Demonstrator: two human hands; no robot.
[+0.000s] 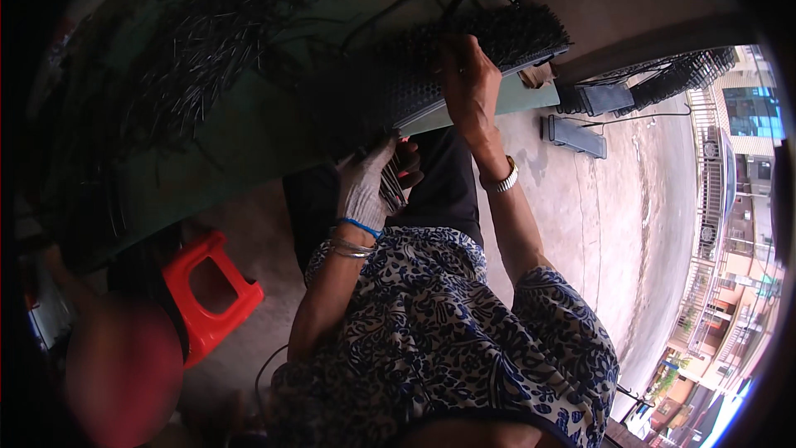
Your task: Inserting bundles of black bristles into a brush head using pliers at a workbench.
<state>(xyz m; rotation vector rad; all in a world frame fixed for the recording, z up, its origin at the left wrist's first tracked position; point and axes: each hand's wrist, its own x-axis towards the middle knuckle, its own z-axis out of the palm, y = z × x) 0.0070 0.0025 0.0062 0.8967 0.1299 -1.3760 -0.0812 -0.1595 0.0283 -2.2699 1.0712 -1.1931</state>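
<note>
A long dark grey board with rows of small holes (pixel 423 98) lies slantwise on the table in front of me. Dense black bristle-like strips (pixel 518 29) stand up along its far right part. My right hand (pixel 468 79), bare with a watch on the wrist, is closed at the board among these strips; what its fingers pinch is hidden. My left hand (pixel 362 187), in a pale knitted glove, is below the board's near left end. Its fingers are closed around a bundle of thin dark strips (pixel 391 187); part of the bundle is hidden by the glove.
Loose black strips (pixel 207 58) are heaped on the green table (pixel 240 153) at the left. A red plastic stool (pixel 232 319) stands below the table. Grey long-handled pieces (pixel 576 136) lie on the floor at right. A blurred red shape (pixel 124 373) is at lower left.
</note>
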